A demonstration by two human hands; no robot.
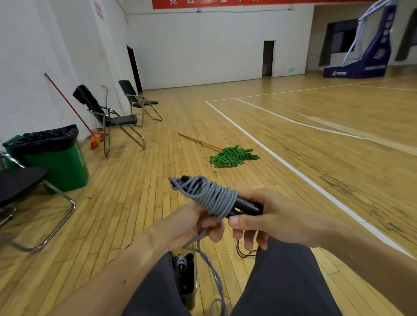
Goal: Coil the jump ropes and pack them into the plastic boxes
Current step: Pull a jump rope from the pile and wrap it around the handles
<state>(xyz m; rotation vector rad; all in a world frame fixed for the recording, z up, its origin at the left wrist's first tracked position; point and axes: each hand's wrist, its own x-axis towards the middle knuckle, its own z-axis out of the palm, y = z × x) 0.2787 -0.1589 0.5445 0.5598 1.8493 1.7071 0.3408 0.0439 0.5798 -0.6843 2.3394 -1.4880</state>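
Currently in hand: a grey jump rope (pixel 216 197), most of it wound in tight turns round its paired black handles (pixel 247 207), held in the air above the lap.
Right hand (pixel 271 214): at 3 o'clock of the coil, thumb and curled fingers clamped on the bare butt ends of the handles.
Left hand (pixel 193 224): at 7 o'clock of the coil, fingers closed round the strand where it leaves the last turn.
Loose tail (pixel 213 271): hangs from the left hand towards 6 o'clock, between the thighs (pixel 285 285), and loops near the floor (pixel 273 155).
Box (pixel 189 283): on the floor at 6 o'clock, between the legs, with a second rope (pixel 181 262) already bundled inside; its rim is partly hidden.
Step, as I judge it: winding the last slack, then tucking the end.
Doing it well: keep the right hand steady, feed the tail under light tension, lay each turn beside the last, and save enough end to slip under a turn.
Snag risk: the tail hangs close to the box edge and a thin black cord (pixel 245 253) at 5 o'clock.
Open room: bare boards from 12 to 3 o'clock; a mop (pixel 233 155) lies at 12, well apart.
Crowded side: a chair (pixel 14 186) and a green bin (pixel 61 165) at 9 to 10 o'clock, clear of the arms.
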